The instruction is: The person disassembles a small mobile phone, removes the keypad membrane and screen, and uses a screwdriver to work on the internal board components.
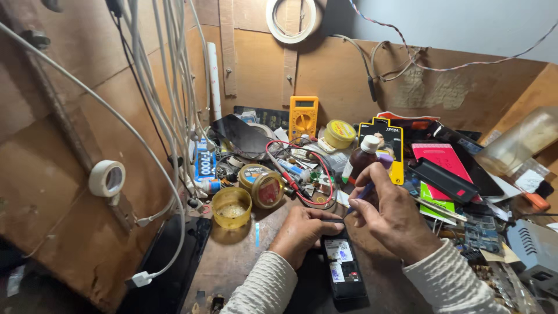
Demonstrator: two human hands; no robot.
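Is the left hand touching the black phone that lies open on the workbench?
Touching. In the head view the left hand rests on the upper end of the black phone, its fingers curled over the edge, with no gap visible between them.

Both hands [302,229] [390,218] over opened phone [343,264]

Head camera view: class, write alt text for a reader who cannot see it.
A left hand steadies an opened black phone on a cluttered brown workbench while the right hand holds a blue-handled tool over it. A yellow multimeter stands behind.

bare bench strip [244,256] left of hands, yellow cup [231,207], clutter behind
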